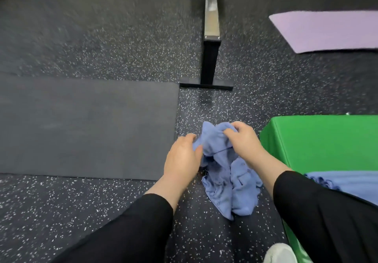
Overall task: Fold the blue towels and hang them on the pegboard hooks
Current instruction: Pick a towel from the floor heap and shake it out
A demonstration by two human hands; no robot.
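Pinching a crumpled blue towel (223, 172) above the floor (122, 48), left hand (183, 158) at nine o'clock, right hand (243, 142) at one; soft, limp cloth, best held by corners.

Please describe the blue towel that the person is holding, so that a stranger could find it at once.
Just left of the green box, above the speckled floor, hangs a crumpled blue towel, pinched by the left hand and right hand. The other blue towel lies on the box.

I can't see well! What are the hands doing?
Left hand: grips the towel.
Right hand: pinches the same towel.
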